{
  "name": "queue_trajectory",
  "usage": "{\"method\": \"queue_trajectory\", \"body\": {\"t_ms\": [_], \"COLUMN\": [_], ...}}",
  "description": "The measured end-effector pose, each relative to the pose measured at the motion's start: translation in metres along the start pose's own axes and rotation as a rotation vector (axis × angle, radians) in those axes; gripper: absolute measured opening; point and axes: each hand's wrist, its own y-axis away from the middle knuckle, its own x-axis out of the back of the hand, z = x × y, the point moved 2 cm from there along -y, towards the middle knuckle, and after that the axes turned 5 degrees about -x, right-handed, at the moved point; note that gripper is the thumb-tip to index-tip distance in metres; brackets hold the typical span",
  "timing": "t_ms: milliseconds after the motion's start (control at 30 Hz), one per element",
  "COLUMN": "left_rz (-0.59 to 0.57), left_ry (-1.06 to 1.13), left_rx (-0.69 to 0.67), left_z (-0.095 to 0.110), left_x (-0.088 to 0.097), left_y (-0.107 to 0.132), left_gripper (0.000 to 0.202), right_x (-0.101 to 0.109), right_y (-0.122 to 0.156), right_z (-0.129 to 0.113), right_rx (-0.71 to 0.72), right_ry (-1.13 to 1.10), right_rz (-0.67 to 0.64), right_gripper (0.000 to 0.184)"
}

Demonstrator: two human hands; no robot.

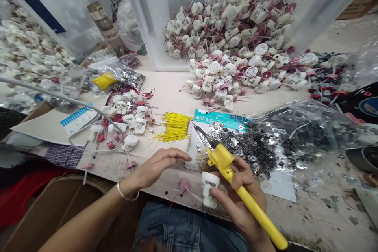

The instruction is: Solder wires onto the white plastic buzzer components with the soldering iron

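Observation:
My right hand (248, 193) is closed round a yellow soldering iron (222, 159) whose dark tip points up and left. Between thumb and fingers, the same hand pinches a white plastic housing (210, 189). A thin lead runs from the housing to a pink round part (184, 184) with a red wire, at the table's front edge. My left hand (161, 165), with a bracelet on the wrist, reaches over the table with fingers stretched out and nothing in them. Just beyond its fingertips lies a bundle of yellow wires (176, 126).
Small metal plates (251, 145) lie heaped on a white and teal sheet (203, 115), beside a clear plastic bag (321, 134). A translucent bin (159, 57) of white and pink parts stands behind. More white housings (140, 125) and a grey cable (97, 109) are at left.

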Motion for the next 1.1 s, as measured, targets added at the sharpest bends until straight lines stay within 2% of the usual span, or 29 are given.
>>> {"method": "queue_trajectory", "body": {"t_ms": [67, 133, 233, 300, 367, 533, 667, 767, 833, 900, 933, 1000, 1100], "left_rz": [-0.267, -0.581, -0.965, -1.092, -1.114, -0.977, -0.654, -0.406, -0.211, -0.028, 0.023, 0.050, 0.032], "left_ry": [0.334, 0.637, 0.847, 0.864, 0.859, 0.769, 0.431, 0.116, -0.213, -0.560, -0.698, -0.869, -0.906], "left_rx": [0.217, 0.467, 0.782, 0.872, 0.890, 0.781, 0.605, 0.467, 0.240, -0.096, -0.255, -0.471, -0.540], "left_z": [-0.012, -0.025, -0.042, -0.049, -0.049, -0.023, 0.008, 0.027, 0.034, 0.033, 0.030, 0.017, -0.002], "left_x": [-0.009, -0.028, -0.058, -0.070, -0.072, -0.048, -0.022, -0.011, -0.008, -0.011, -0.016, -0.026, -0.038], "left_y": [-0.009, -0.010, -0.001, 0.006, 0.011, 0.012, 0.009, 0.013, 0.017, 0.024, 0.029, 0.037, 0.044], "left_gripper": [0.045, 0.055, 0.051, 0.045, 0.040, 0.035, 0.029, 0.014, 0.013, 0.016, 0.019, 0.023, 0.021], "right_x": [-0.001, -0.001, -0.001, 0.000, 0.002, 0.003, 0.003, -0.002, -0.007, -0.013, -0.016, -0.021, -0.021], "right_y": [-0.001, -0.003, -0.002, -0.002, -0.001, 0.000, 0.003, 0.005, 0.004, 0.003, 0.001, -0.001, -0.001], "right_z": [-0.007, -0.013, -0.020, -0.023, -0.025, -0.024, -0.016, -0.012, -0.009, -0.005, -0.002, 0.004, 0.011], "right_rx": [-0.034, -0.055, -0.102, -0.123, -0.122, -0.050, 0.017, 0.107, 0.175, 0.243, 0.282, 0.354, 0.426], "right_ry": [-0.160, -0.278, -0.386, -0.404, -0.399, -0.286, -0.065, 0.168, 0.316, 0.419, 0.457, 0.517, 0.585], "right_rz": [-0.054, -0.107, -0.177, -0.205, -0.231, -0.275, -0.241, -0.132, -0.025, 0.070, 0.105, 0.132, 0.089], "right_gripper": [0.032, 0.033, 0.033, 0.033, 0.033, 0.033, 0.030, 0.029, 0.027, 0.023, 0.021, 0.018, 0.015]}}
